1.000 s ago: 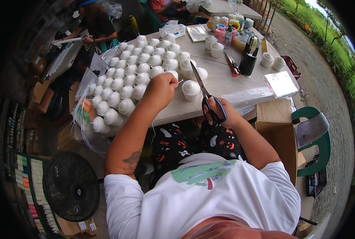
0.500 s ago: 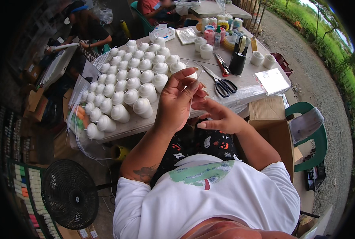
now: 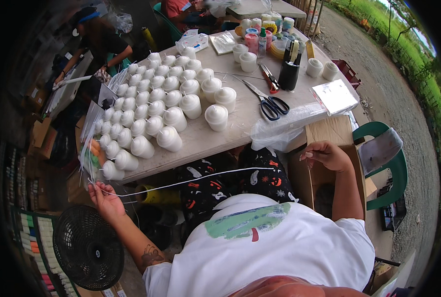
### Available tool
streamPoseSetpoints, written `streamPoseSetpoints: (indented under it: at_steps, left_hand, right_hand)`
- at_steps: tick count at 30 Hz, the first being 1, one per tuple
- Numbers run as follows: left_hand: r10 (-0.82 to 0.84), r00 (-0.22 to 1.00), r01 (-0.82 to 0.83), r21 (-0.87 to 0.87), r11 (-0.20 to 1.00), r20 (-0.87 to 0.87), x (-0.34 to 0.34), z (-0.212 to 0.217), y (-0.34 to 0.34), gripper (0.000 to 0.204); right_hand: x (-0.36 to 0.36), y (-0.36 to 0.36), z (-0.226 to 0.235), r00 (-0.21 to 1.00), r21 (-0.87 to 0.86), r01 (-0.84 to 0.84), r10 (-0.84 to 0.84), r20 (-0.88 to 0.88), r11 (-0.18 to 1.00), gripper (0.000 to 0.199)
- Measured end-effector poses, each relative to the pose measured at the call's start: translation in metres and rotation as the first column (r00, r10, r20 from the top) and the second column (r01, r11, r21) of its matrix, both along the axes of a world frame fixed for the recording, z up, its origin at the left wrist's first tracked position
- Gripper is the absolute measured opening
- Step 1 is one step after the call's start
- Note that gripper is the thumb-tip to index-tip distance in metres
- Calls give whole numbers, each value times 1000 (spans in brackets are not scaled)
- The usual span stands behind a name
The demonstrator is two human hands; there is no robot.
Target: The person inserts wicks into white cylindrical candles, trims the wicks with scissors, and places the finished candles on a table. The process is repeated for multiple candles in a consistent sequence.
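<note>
At the table's left front corner, my left hand [image 3: 104,199] is closed, thumb and finger pinching a long white wick [image 3: 205,176]. This cord stretches rightward across my lap; its far end stops short of my right hand [image 3: 329,157]. That hand hovers over an open cardboard box [image 3: 331,133], fingers loosely bent and a little apart, with nothing visible in them. Beside my left hand hangs a bundle of thin white strands [image 3: 92,143]. Many white candles [image 3: 175,117] with wicks poking from their domed tops stand in rows on the table [image 3: 230,136].
Scissors [image 3: 274,106], a cutter knife [image 3: 269,79], a black tape dispenser [image 3: 290,67] and clear plastic sheets [image 3: 334,96] lie on the table's right. A black fan [image 3: 88,247] stands at lower left, a green chair [image 3: 396,168] at right. Two people work beyond the table.
My hands have moved apart from in front of the candles: the left down to the table's left corner, the right over to the box. The wick now stretches across my lap.
</note>
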State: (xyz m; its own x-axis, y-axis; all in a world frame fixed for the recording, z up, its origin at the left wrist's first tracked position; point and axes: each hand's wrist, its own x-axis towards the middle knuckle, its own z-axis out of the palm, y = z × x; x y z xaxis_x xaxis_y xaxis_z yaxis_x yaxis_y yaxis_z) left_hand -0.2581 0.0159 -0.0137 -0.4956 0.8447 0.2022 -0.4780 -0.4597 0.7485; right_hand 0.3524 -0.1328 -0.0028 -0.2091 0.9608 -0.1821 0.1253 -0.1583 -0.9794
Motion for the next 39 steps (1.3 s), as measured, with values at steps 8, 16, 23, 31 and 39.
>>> streamPoseSetpoints:
  at_steps: [8, 16, 23, 31, 39]
  left_hand:
    - [-333, 942, 322, -179, 930, -32, 110, -20, -61, 26]
    - [-764, 619, 779, 19, 627, -182, 225, 47, -68, 35]
    - [-850, 523, 845, 167, 508, -58, 279, 60, -32, 25]
    - [-809, 570, 820, 166, 548, -145, 287, 57, -29, 7]
    - [-744, 659, 751, 138, 645, -109, 258, 56, -12, 15]
  right_hand:
    - [-118, 37, -27, 935, -11, -312, 309, 175, 950, 27]
    - [-188, 54, 1, 913, 271, -204, 282, -293, 941, 38]
    - [-162, 46, 26, 829, 142, -34, 108, -549, 989, 23]
    - [-164, 58, 34, 838, 115, 33, 35, -545, 993, 19]
    - [-160, 52, 32, 936, 111, 103, -59, -346, 988, 19]
